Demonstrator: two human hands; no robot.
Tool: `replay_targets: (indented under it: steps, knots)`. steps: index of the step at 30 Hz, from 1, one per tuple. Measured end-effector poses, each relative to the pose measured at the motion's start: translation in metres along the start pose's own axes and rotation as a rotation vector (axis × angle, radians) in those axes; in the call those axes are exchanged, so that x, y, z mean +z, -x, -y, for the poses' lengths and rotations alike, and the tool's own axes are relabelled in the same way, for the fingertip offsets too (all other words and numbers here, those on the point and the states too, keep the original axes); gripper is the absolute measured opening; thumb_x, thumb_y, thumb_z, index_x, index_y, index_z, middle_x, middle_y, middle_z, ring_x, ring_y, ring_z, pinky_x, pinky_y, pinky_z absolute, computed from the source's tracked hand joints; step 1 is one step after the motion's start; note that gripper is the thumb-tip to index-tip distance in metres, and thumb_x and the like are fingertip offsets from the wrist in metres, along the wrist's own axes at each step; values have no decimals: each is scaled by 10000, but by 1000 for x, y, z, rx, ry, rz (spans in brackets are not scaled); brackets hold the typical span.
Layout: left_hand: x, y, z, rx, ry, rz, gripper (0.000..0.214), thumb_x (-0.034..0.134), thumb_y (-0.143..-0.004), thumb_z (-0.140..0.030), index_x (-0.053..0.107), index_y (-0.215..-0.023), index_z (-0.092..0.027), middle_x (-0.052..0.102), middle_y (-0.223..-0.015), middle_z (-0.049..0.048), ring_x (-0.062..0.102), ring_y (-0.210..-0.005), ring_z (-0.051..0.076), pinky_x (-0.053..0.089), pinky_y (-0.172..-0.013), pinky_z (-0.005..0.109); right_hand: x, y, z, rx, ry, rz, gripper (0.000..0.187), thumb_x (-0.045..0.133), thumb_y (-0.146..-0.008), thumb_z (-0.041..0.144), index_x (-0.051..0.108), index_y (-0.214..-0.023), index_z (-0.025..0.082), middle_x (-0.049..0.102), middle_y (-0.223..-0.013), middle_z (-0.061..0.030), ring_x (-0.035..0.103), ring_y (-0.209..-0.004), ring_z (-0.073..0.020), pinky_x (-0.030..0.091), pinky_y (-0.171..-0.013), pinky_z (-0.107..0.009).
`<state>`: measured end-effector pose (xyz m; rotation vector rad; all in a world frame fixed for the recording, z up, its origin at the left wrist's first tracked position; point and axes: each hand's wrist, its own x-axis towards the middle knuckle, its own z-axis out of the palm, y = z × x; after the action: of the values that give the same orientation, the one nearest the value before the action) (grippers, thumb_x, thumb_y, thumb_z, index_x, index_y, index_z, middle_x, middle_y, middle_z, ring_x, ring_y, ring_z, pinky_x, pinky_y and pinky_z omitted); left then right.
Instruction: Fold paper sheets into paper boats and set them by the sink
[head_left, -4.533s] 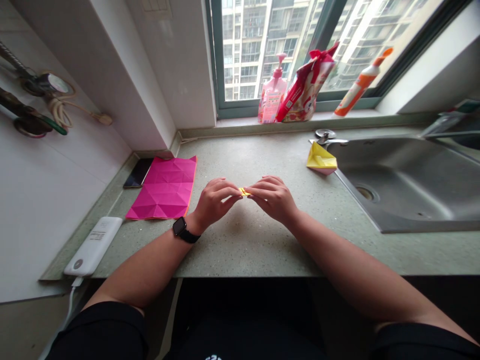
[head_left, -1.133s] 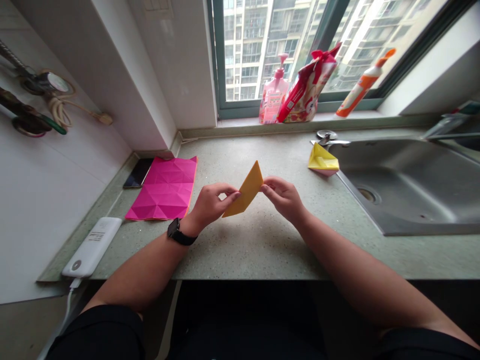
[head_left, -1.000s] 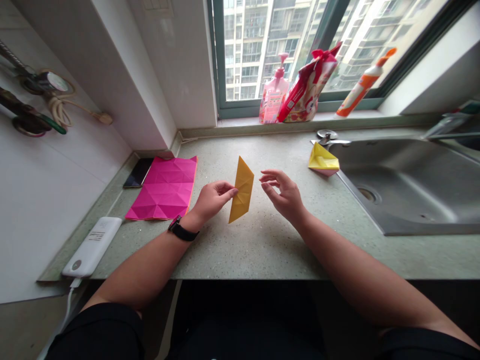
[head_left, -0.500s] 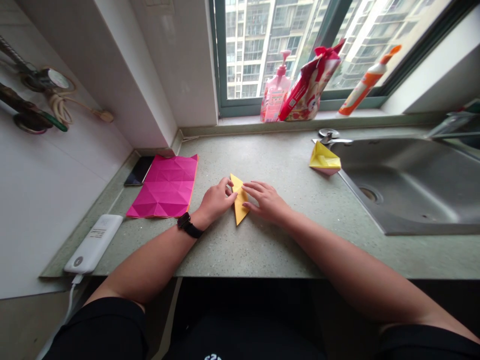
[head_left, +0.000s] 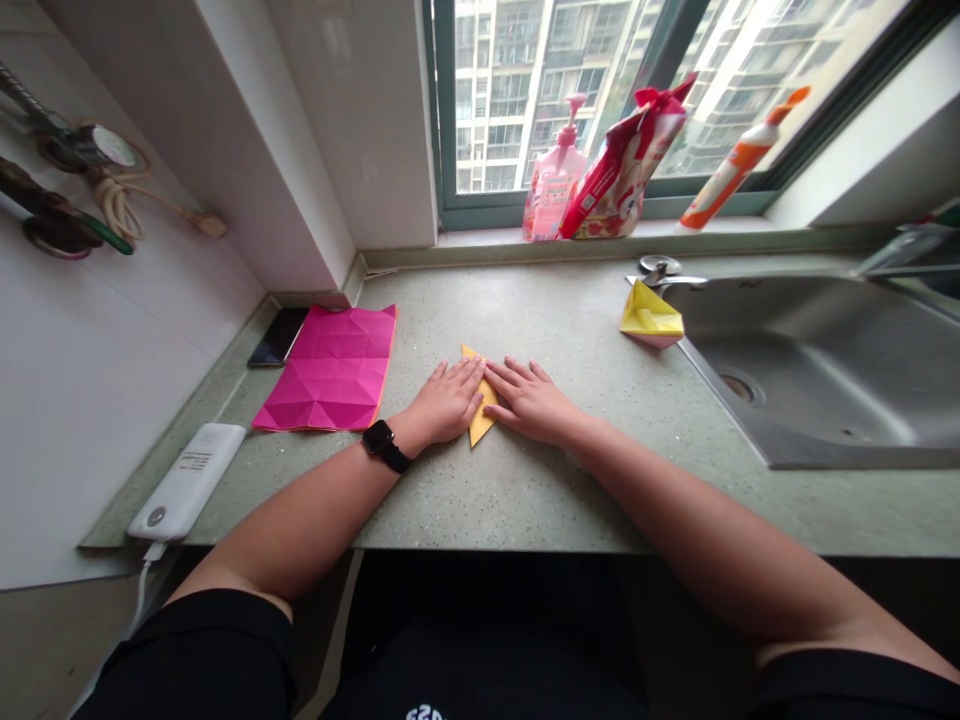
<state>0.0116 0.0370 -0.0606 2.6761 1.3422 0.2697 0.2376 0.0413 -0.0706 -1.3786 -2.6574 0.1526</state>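
"Where do we have the folded yellow paper [head_left: 482, 424]?"
"Flat on the counter [head_left: 480, 505], between its front and back edges, well left of the sink [head_left: 757, 452]."
"And our hands?"
"Both open, gripping nothing: left hand [head_left: 448, 403] laid over it, right hand [head_left: 534, 402] with fingertips at its right side. We seem to be pressing a crease."
"Next move?"
"Probably firm, even pressure along the fold, without letting it slide."

One two-pane glass window [head_left: 670, 50], dark green frame [head_left: 447, 150], daylight entering; pale multi-storey apartment block [head_left: 510, 110] beyond. Narrow white sill [head_left: 480, 238] beneath. One speckled grey-green stone-like countertop [head_left: 570, 500]; one rectangular stainless-steel sink [head_left: 825, 350] inset at right. Smooth pale wall [head_left: 67, 420] at left; projecting square-edged pale pillar [head_left: 259, 180] between wall and window.
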Motion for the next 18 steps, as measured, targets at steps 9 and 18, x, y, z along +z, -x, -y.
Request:
replay_targets:
  steps: [9, 18]
  knots:
    - [-16, -20, 26, -65, -25, 131, 658, 263, -1139, -420, 330, -1743, -168, 286, -1820, 116, 244, -1706, 298, 115, -1395, 582, -3, -2, -2, 5, 30, 35, 751, 428, -1087, 664, 361, -1746, 311, 345, -1803, -22, 288, -1675, -395, 243, -1365, -634]
    - [-25, -32, 21, -147, -5, 159, 636, 252, -1141, -409, 333, -1748, -234, 281, -1823, 110, 224, -1705, 370, 135, -1340, 745, 0, -3, -2, 9, 30, 19, 714, 402, -1097, 618, 350, -1749, 333, 358, -1798, -11, 274, -1680, -386, 231, -1366, -635]
